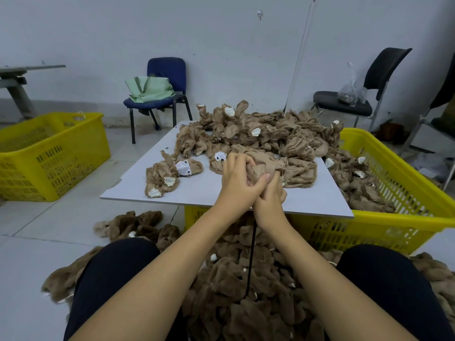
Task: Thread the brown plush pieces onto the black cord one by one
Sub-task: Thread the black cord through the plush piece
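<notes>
Brown plush piece [264,166] in both hands [248,183]

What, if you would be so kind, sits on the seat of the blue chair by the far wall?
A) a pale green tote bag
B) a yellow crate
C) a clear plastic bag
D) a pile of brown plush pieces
A: a pale green tote bag rests on the seat of the blue chair; the clear plastic bag lies on the black chair instead.

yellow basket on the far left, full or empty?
Not empty: brownish material shows inside the left yellow basket, above the rim and through the slotted wall. How full it is, cannot tell.
</notes>
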